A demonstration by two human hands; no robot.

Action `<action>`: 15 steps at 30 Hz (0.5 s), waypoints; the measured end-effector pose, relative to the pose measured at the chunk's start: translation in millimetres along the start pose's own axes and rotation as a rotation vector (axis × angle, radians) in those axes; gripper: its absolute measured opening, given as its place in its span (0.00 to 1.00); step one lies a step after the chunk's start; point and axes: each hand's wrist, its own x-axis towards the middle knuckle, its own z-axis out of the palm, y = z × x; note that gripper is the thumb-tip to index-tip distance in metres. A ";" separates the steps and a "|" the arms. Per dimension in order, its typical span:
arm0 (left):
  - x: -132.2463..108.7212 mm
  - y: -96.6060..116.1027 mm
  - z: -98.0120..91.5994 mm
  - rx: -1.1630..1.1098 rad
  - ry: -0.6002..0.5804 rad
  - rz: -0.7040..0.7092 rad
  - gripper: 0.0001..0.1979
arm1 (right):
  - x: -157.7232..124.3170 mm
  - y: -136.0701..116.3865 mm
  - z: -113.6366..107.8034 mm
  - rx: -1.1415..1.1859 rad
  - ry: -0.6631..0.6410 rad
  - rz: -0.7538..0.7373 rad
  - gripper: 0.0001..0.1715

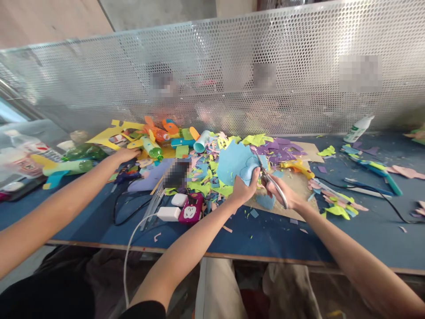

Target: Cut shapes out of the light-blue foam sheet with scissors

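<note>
Light blue paper (232,161) with a jagged cut edge is pinched in my left hand (245,186). A smaller curved blue shape lies against it, under my left fingers. My right hand (283,190) grips a pair of scissors (277,188), its fingers in the handles. The scissor blades point up and left, at the right edge of the blue paper. Around both hands lie green, pink and purple paper scraps (282,148). Below the scissors, a brown board (295,206) rests on the blue table.
At the left, another person's hand (128,154) reaches among plastic bottles and paper shapes. A pink box (191,208) and white charger (168,214) with a cable sit near the front edge. A yellow glue gun (297,168) lies right. A perforated metal screen (212,66) stands behind.
</note>
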 end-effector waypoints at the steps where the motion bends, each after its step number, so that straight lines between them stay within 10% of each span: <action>1: -0.8 -0.2 -1.4 -0.003 0.000 -0.011 0.14 | 0.1 -2.2 1.3 -0.011 0.004 0.004 0.30; 15: -9.2 7.8 -7.5 -0.001 -0.125 -0.081 0.15 | -27.3 -3.7 -13.6 -0.027 -0.107 0.127 0.25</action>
